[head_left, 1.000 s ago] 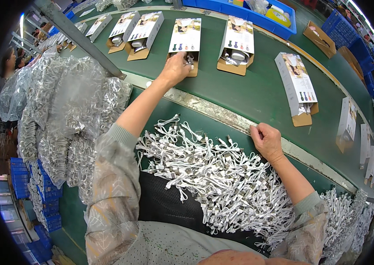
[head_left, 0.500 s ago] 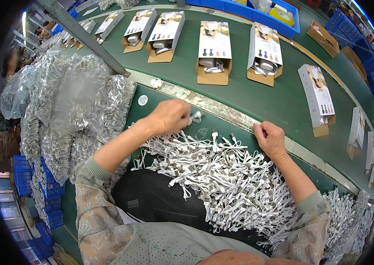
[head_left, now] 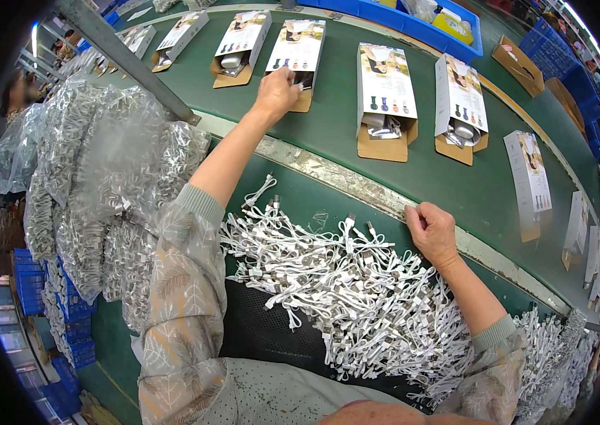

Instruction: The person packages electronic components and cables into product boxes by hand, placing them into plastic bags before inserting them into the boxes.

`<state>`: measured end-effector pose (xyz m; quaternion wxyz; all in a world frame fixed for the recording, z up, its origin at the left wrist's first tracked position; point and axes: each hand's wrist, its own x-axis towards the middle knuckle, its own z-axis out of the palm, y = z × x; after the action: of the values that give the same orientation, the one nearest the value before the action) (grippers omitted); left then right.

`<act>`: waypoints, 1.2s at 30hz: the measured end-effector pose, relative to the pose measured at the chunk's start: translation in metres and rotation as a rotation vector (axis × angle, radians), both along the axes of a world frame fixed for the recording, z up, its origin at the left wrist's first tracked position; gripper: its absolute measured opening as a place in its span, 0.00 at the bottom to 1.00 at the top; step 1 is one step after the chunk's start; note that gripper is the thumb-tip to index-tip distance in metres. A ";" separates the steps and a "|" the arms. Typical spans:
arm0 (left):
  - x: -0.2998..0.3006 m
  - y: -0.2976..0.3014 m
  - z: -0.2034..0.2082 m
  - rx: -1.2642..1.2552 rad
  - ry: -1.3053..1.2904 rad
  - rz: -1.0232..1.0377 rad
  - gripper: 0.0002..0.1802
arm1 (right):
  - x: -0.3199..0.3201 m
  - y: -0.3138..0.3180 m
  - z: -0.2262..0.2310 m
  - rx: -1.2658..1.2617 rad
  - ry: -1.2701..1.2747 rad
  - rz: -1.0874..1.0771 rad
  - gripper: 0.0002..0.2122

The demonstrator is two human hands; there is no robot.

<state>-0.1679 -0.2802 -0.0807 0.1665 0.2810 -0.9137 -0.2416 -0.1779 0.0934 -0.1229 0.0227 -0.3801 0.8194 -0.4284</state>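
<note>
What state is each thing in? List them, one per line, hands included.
Left hand: at the open end of a box, its grip hidden.
That box: open, flap folded down.
Next carton to its right: open, items showing inside.
Right hand: fingers curled, at the metal rail.
White cables: looped, heaped loose.
Clear plastic bags: filled, piled up.
Blue tray: open-topped, holding items.

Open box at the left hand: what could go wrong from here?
1. The left hand covers part of the opening of the box, so a badly seated item inside could go unnoticed.
2. The brown flap hangs open close below the fingers; it might get caught or creased.
3. The white cables lie loosely overlapped in a pile, so lifting one could drag others along.
</note>
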 end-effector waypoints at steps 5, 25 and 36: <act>0.030 0.093 0.031 0.101 -0.323 -0.528 0.21 | -0.002 0.005 -0.002 0.007 -0.012 -0.018 0.11; 0.110 0.096 0.043 0.016 -0.432 -0.343 0.13 | -0.002 0.005 -0.003 0.033 0.007 -0.049 0.13; 0.098 0.081 0.041 0.513 -0.252 -0.332 0.09 | -0.006 -0.007 0.001 -0.073 -0.096 -0.010 0.09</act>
<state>-0.0702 -0.1993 -0.0397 -0.0658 0.1887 -0.8698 -0.4512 -0.1837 0.0867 -0.1218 0.0459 -0.3555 0.8031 -0.4759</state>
